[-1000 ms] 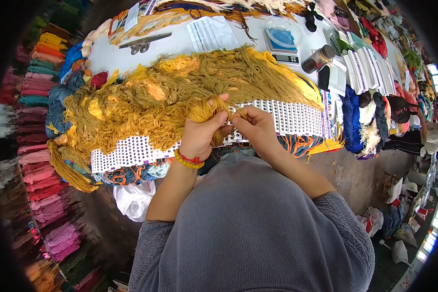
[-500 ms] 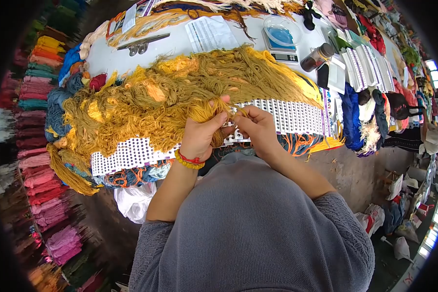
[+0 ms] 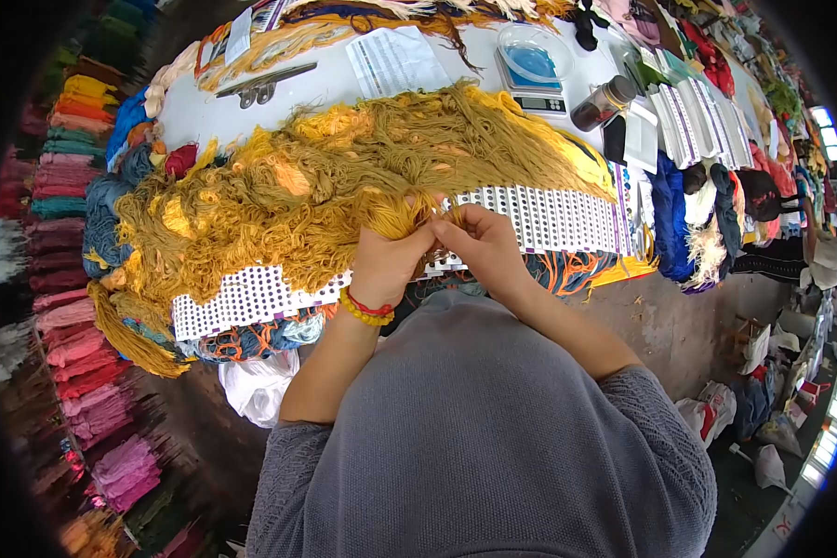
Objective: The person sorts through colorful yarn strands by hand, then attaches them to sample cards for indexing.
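Observation:
My left hand is closed round a bundle of golden-yellow yarn, whose loops bulge out above the thumb. Close against it, my right hand pinches a few strands at the right end of the same bundle; the fingertips of both hands nearly meet. Just behind them spreads a large heap of tangled olive and yellow yarn across the table. Beneath the heap and my right hand lie white sheets with rows of dark dots.
A digital scale carries a clear round dish. Beside it lies a dark-lidded jar. A metal clip and a printed paper rest on the white tabletop. Blue skeins hang at the right; stacked coloured skeins line the left.
My right hand has come in slightly to the left, closer to my left hand. The yarn bundle stays in my left hand, which has turned a little.

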{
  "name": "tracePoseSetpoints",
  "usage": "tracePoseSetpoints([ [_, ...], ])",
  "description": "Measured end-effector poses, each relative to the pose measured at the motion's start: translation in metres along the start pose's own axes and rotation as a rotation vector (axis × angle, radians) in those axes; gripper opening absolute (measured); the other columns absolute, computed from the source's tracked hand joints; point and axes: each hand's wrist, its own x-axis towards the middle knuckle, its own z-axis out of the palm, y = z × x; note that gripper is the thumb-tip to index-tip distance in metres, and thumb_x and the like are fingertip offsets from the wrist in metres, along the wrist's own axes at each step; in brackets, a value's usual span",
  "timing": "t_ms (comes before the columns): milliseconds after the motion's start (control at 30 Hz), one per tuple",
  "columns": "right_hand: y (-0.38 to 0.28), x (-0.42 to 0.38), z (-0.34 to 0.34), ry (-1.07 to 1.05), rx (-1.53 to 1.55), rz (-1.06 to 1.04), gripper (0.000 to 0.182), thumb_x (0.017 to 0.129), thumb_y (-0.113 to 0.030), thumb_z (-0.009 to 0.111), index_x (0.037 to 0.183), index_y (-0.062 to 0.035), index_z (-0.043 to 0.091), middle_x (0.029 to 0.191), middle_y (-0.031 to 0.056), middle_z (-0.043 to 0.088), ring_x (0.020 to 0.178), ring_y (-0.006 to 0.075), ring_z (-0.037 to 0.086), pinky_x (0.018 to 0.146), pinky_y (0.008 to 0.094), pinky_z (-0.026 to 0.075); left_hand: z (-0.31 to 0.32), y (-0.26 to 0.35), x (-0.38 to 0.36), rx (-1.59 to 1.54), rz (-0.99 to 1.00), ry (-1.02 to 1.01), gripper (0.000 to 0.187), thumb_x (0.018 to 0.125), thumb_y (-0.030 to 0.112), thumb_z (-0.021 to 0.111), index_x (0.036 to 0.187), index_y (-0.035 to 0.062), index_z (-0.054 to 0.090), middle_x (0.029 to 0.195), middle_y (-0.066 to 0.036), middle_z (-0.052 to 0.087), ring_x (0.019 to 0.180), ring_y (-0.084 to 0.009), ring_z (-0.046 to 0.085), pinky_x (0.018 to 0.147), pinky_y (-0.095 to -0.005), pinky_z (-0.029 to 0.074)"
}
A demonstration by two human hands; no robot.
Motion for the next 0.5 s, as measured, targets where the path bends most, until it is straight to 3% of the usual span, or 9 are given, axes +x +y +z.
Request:
tracePoseSetpoints([
  [67, 0.0, 0.002, -0.001, 0.01, -0.065, 0.011, 0.013, 0.083, -0.01, 0.054, 0.08, 0.0017, 0.057, 0.071, 0.0026, 0.058, 0.061, 0.0049, 0.049, 0.056, 0.0191, 0.04, -0.002, -0.004, 0.002, 0.174, 0.039, -0.021, 0.025, 0.078, -0.004, 0.053, 0.102, -0.0005, 0.055, 0.093, -0.005, 0.059, 0.084, -0.0109, 0.056, 0.07, -0.0242, 0.047],
  [167, 0.001, 0.004, -0.002, 0.015, -0.046, 0.013, 0.015, 0.083, -0.012, 0.056, 0.078, 0.0026, 0.058, 0.069, 0.0015, 0.056, 0.061, 0.0041, 0.048, 0.056, 0.0185, 0.04, -0.001, -0.006, 0.003, 0.171, 0.1, -0.022, 0.027, 0.077, -0.006, 0.052, 0.103, -0.0008, 0.055, 0.097, -0.005, 0.058, 0.087, -0.012, 0.056, 0.074, -0.0251, 0.046],
  [500, 0.006, 0.008, -0.01, 0.059, -0.296, -0.004, 0.014, 0.082, -0.011, 0.058, 0.08, 0.0023, 0.061, 0.066, 0.0004, 0.057, 0.059, 0.0037, 0.047, 0.052, 0.0185, 0.038, -0.009, -0.008, 0.012, 0.087, -0.006, -0.038, 0.028, 0.076, -0.007, 0.053, 0.103, -0.0002, 0.053, 0.099, -0.005, 0.058, 0.086, -0.0121, 0.056, 0.074, -0.0249, 0.047],
])
